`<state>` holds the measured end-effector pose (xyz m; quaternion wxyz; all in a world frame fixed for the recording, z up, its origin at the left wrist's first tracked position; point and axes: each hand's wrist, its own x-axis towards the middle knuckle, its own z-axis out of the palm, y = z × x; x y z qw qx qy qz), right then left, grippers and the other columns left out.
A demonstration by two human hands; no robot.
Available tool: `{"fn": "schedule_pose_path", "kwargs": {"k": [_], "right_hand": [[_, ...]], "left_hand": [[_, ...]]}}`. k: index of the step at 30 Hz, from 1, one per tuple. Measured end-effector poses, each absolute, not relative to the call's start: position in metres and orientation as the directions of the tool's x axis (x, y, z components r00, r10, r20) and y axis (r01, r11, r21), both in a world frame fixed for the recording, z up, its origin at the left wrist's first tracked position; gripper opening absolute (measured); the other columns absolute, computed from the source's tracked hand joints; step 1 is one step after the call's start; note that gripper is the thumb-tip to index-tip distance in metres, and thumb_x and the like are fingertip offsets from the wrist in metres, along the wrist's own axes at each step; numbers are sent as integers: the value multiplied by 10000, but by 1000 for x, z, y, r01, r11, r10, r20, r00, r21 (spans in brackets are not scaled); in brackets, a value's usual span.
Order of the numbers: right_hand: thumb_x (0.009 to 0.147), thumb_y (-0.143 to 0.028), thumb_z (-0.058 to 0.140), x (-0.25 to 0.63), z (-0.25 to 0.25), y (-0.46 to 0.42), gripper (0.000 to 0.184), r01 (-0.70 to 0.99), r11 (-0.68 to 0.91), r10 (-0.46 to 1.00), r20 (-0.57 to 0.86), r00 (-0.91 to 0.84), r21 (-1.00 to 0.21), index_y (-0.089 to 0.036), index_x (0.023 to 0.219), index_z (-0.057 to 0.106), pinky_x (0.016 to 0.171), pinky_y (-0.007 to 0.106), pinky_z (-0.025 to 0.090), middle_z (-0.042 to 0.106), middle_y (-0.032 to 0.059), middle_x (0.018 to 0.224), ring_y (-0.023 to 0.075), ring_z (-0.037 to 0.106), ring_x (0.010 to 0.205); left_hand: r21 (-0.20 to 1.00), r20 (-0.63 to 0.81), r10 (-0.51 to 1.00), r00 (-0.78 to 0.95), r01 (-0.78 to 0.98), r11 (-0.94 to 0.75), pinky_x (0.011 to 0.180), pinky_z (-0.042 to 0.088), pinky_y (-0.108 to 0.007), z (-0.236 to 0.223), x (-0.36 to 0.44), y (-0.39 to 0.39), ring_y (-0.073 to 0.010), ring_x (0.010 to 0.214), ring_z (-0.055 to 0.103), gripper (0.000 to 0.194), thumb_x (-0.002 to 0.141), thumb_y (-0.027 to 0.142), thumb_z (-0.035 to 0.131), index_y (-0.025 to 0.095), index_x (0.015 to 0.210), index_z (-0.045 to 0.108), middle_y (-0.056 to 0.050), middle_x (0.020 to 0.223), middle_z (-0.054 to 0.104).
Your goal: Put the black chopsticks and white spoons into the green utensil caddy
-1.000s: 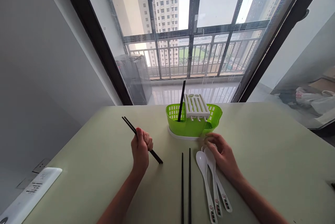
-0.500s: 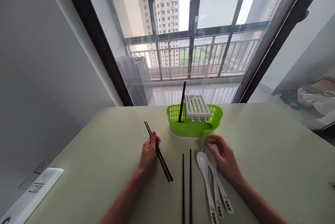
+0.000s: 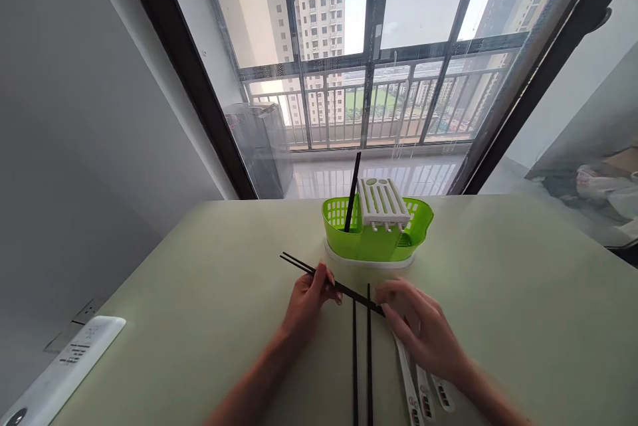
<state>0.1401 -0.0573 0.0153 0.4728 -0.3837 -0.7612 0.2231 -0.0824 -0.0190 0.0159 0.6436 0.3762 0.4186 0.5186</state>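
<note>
My left hand [image 3: 310, 294] is closed around a pair of dark chopsticks [image 3: 357, 296], held aslant above the table with the thin ends pointing left. Their thick ends reach the fingers of my right hand [image 3: 426, 329], whose thumb and curled fingertips close about them; that hand is slightly blurred. Beneath it lie several white spoons [image 3: 409, 383], their bowls mostly hidden and their labelled handles showing. Two more dark chopsticks [image 3: 369, 359] lie parallel on the table between my forearms, passing under the held pair.
Beyond my hands stands a green utensil basket [image 3: 371, 243] with a white slotted rack [image 3: 383, 202] on top and dark chopsticks [image 3: 352, 193] upright in its left compartment. A white device [image 3: 87, 359] lies at the table's left edge. A window borders the table's [image 3: 239, 233] far edge.
My left hand has moved right and turned the chopsticks flatter, bringing their thick ends to my right hand. My right hand has shifted slightly down, over the spoon bowls.
</note>
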Motion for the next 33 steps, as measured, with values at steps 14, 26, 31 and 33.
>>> {"fn": "schedule_pose_path", "kwargs": {"k": [14,26,31,33], "right_hand": [[1043,-304,530,134,7,-58,203,491,533,842,487,-232,-689,-261,1217,626,752,299,556,755,33,1013,194,725,883],[1044,-299,519,135,7,-53,224,409,490,868,475,-146,-770,-233,1205,661,576,274,490,649,59,905,169,597,696],[1041,-295,530,135,6,-53,213,399,491,868,475,-147,-774,-233,1196,661,588,265,493,641,57,916,168,600,722],[1039,-297,534,135,5,-53,211,398,487,871,468,-151,-777,-232,1194,661,592,265,492,642,56,923,167,599,722]], "left_hand": [[890,-100,987,122,-433,144,620,490,-243,22,-82,-20,-113,590,579,521,769,657,776,148,727,674,23,628,560],[895,-134,990,36,-426,137,795,547,-281,23,-83,-19,-154,765,663,522,768,571,826,116,1023,801,-67,815,722],[905,-173,985,-10,-396,155,921,575,-339,22,-85,-18,-202,865,734,513,708,555,875,126,984,817,-101,923,797],[902,-196,981,-6,-393,178,966,578,-372,20,-86,-17,-225,911,751,505,700,532,889,126,990,818,-117,997,805]]}}
